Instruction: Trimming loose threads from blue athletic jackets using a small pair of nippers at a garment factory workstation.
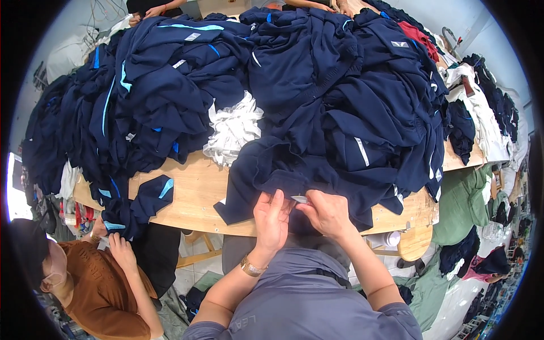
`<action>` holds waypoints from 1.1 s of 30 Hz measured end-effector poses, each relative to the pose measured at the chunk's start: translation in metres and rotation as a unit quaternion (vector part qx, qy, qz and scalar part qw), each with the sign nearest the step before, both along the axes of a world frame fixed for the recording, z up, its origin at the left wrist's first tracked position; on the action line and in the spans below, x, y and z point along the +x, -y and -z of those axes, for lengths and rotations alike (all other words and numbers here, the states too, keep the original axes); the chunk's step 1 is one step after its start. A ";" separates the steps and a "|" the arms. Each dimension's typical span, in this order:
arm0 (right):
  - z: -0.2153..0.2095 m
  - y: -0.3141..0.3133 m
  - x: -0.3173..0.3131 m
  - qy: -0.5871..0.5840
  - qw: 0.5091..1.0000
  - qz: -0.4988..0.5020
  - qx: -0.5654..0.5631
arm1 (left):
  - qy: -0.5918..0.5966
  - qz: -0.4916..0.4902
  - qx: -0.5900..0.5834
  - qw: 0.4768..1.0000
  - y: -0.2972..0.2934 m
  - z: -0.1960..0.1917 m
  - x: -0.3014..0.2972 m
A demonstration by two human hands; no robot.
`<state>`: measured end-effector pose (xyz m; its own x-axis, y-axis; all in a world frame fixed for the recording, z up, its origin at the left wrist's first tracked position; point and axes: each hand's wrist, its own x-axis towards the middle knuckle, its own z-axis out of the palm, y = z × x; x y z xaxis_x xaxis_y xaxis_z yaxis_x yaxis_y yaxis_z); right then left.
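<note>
Where a co-worker's hand [123, 252] steadies a navy piece with light-blue ends [148, 198] at the near left edge of the surface [190, 195], any loosened hold could let that overhanging cloth slip to the floor. Beyond it, the left navy heap [170, 96] is loosely piled, so a tug on a lower layer might bring others sliding down. Right of that lies a tangled bundle of white strips [233, 127], close against the navy garment [249, 181] being handled; dragging the garment could snag or scatter strips. That garment lies at the near middle, before the person, its folds reaching the edge. The left hand [271, 218] is narrow, pinching its gathered part; the right hand [327, 212] is closed around a small silvery pointed piece [300, 199], perhaps thread snips, though it is too small to be sure. If it is sharp, a slip could nick the fabric or the left fingertips so close by. Farther right, the right navy heap [391, 122] crowds the garment, and its weight could jerk the cloth mid-motion.
</note>
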<state>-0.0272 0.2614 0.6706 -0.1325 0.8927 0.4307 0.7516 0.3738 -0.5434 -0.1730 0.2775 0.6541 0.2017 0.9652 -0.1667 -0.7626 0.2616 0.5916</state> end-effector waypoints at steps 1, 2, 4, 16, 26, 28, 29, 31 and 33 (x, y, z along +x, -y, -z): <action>0.002 0.001 0.001 -0.056 0.998 -0.001 0.001 | -0.002 -0.006 -0.011 1.000 0.000 -0.003 0.001; 0.003 0.003 -0.001 -0.162 0.986 0.026 -0.026 | -0.002 -0.005 -0.011 1.000 -0.002 -0.007 0.002; 0.006 0.000 -0.003 -0.339 0.939 0.047 -0.040 | 0.011 0.002 -0.017 1.000 -0.004 -0.013 0.004; -0.004 -0.001 -0.027 -0.300 0.950 0.070 0.046 | 0.129 0.076 -0.061 0.987 -0.009 -0.003 -0.013; 0.008 -0.016 -0.004 -0.600 0.775 0.093 -0.174 | 0.128 0.095 -0.080 0.984 -0.009 -0.008 -0.008; 0.005 -0.018 -0.015 -0.533 0.833 0.096 -0.115 | 0.096 0.082 -0.057 0.990 -0.008 -0.009 -0.009; 0.001 -0.018 -0.018 -0.460 0.881 0.097 -0.056 | 0.095 0.082 -0.057 0.990 -0.008 -0.009 -0.009; -0.008 -0.014 -0.023 -0.417 0.904 0.077 -0.059 | 0.061 0.068 -0.061 0.994 -0.009 -0.011 -0.006; 0.000 -0.012 -0.025 -0.342 0.938 0.056 -0.012 | 0.049 0.061 -0.066 0.995 -0.008 -0.013 -0.003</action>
<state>-0.0526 0.2736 0.6709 0.2628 0.8953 0.3596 0.2578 0.2940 -0.9204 -0.1761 0.2853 0.6673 0.3378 0.9034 -0.2642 -0.7724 0.4265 0.4707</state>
